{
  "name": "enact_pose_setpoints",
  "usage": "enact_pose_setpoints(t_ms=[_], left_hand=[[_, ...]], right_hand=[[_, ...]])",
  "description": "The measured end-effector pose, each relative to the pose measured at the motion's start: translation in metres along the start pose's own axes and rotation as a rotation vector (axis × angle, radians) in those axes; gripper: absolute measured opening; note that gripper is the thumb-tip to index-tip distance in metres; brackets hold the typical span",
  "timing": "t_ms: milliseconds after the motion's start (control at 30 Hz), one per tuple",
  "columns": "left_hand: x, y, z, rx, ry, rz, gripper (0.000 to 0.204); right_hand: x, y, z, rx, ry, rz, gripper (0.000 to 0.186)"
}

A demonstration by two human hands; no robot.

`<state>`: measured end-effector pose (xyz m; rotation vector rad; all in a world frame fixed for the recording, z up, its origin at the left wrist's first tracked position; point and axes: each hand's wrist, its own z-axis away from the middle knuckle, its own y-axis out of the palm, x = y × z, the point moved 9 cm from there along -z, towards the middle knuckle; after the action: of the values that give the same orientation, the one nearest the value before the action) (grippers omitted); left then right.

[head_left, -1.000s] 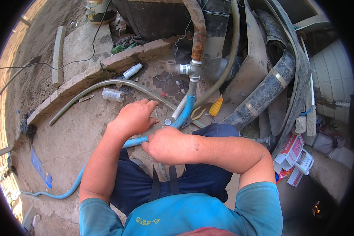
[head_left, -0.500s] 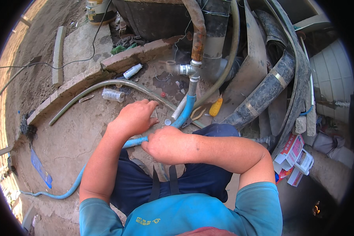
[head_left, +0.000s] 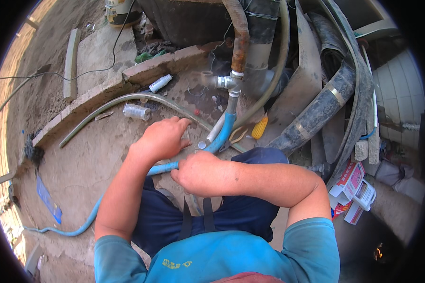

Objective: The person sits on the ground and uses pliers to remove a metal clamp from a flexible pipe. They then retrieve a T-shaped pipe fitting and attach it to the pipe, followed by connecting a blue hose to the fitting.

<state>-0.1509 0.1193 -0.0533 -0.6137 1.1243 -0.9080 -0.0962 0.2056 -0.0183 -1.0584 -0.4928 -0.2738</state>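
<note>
A blue hose [head_left: 225,129] drops from a metal tee fitting [head_left: 228,82], bends between my knees and trails off to the left. Its bend is wrapped by my right hand [head_left: 200,173], whose fingertips are hidden underneath. Just beyond and to the left, my left hand [head_left: 161,139] has its fingers curled down. A thin pale edge shows beside those fingertips, but what they hold is hidden. Between the hands and the fitting lie a small white cap [head_left: 201,145] and a short pale tube [head_left: 216,128]. A yellow corn cob [head_left: 259,128] rests to the right.
A stiff grey hose [head_left: 127,97] arches past a clear plastic cup [head_left: 137,112] and a white bottle [head_left: 161,83]. A low concrete curb [head_left: 87,104] runs behind them. A rusty pipe [head_left: 239,54] stands above the tee. At right are a thick black pipe [head_left: 318,111] and a small carton [head_left: 348,181].
</note>
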Motion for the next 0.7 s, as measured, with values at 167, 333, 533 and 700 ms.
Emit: enact_pose_setpoints(t_ms=[167,333,533,700], left_hand=[[0.014,-0.019,0.003,-0.068,-0.020,0.038,0.054],[0.058,-0.054,0.012,-0.243,-0.124,0.136,0.049],[0.086,-0.049,0.016,-0.208,-0.235,0.202,0.047],[0.080,-0.046,0.013,-0.200,-0.205,0.186,0.048]], right_hand=[[0.025,0.035,0.000,0.063,-0.105,0.014,0.018],[0.039,0.050,0.004,0.126,-0.130,0.035,0.017],[0.047,0.041,0.008,0.046,-0.150,0.122,0.017],[0.038,0.039,0.004,0.062,-0.122,0.108,0.019]])
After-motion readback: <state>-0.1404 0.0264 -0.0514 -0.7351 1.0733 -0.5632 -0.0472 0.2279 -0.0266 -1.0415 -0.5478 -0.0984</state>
